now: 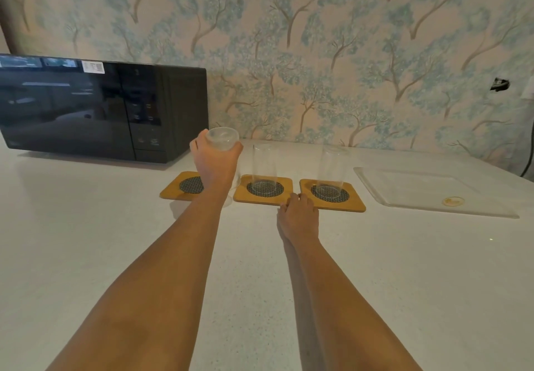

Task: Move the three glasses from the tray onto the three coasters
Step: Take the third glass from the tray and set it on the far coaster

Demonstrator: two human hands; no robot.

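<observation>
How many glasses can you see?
3. One glass is in the left hand, over the left coaster. Two stand on the middle coaster and right coaster. The tray holds none.

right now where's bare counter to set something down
Free: the wide counter in front of the microwave, the near counter on both sides of the arms, and the tray. Crowded: the coaster row, where the left hand holds a glass and the right hand rests.

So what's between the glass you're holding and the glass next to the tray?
The head view shows one more glass between the held glass and the right glass, standing upright on the middle coaster.
</observation>
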